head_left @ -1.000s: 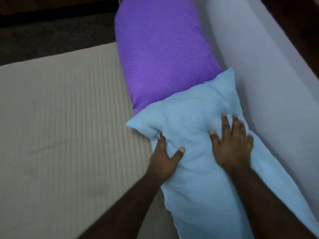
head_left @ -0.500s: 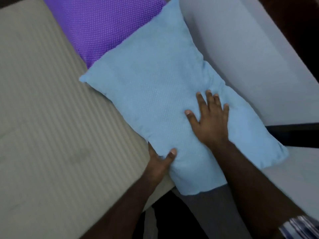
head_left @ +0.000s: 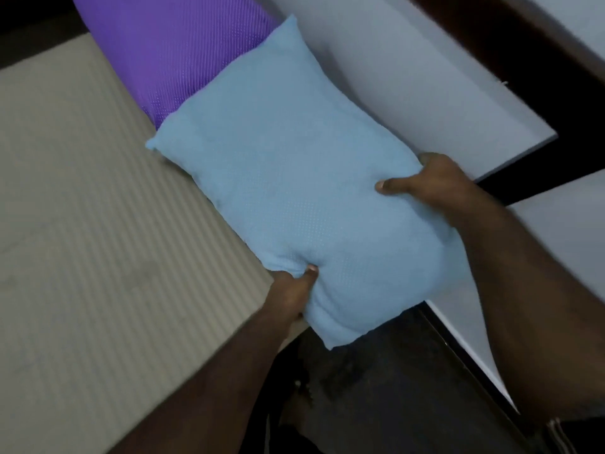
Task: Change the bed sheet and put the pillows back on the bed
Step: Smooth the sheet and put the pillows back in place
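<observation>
The blue pillow (head_left: 288, 191) is clamped between both hands, the left hand (head_left: 291, 293) pinching its near edge with thumb on top and the right hand (head_left: 432, 181) curling its fingers round the far side. Beyond the fingers its far end overlaps the purple pillow (head_left: 170, 50), while its near corner overhangs the striped bed (head_left: 82, 224). This looks like the pillow-placing step; next it likely needs shifting fully onto the bed.

No readable text, labels, brands, numbers or signs are seen anywhere in the head view; only plain fabric with dotted and striped weave is shown.
</observation>
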Motion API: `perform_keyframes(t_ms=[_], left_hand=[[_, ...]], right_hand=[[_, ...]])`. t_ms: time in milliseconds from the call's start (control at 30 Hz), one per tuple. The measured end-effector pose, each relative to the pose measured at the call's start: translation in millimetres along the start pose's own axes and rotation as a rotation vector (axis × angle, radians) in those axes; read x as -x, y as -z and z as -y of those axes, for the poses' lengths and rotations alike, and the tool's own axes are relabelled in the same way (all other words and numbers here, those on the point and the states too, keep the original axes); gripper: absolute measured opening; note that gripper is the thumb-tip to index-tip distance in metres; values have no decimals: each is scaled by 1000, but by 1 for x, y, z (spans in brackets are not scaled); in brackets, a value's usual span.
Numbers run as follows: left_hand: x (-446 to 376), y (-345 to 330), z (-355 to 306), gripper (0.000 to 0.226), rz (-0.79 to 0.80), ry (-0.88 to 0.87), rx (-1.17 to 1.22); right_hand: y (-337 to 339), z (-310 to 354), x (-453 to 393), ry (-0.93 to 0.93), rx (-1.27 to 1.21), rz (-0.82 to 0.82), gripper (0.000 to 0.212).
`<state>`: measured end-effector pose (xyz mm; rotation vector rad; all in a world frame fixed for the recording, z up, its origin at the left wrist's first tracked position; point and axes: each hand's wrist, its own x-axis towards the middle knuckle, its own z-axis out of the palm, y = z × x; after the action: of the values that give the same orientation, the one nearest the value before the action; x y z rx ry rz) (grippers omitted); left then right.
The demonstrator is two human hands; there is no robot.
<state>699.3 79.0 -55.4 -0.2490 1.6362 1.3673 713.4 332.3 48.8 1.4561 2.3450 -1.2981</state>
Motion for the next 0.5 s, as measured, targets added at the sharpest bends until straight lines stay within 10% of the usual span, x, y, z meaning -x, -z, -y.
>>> perform_keyframes(t_ms=[100, 267, 400, 500], left_hand=[[27, -9, -49, 8, -36, 9, 204], [51, -12, -102, 44, 147, 118, 114], [36, 31, -104, 45, 30, 100, 241], [26, 68, -75, 67, -24, 130, 291]], right_hand=[[27, 44, 42, 238, -18, -242, 17], [21, 113, 135, 759, 515, -624, 14], [-102, 54, 148, 604, 856, -64, 39], [-165, 4, 144, 408, 252, 383, 25]])
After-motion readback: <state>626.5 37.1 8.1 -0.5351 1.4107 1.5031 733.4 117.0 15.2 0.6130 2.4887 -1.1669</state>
